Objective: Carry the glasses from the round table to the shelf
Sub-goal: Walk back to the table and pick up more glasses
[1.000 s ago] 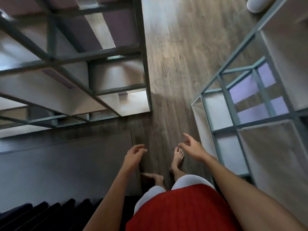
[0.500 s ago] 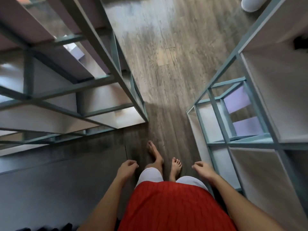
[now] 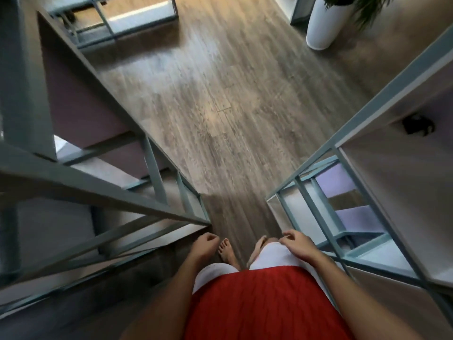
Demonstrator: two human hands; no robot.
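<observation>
Head view: left hand and right hand loosely curled, empty, flanked by shelving; white planter ahead.

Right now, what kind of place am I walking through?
Likely a home or showroom interior: a wood-plank floor runs between a left shelving unit and a right shelving unit, both grey metal-framed, and a white floor planter with a green plant stands ahead.
</observation>
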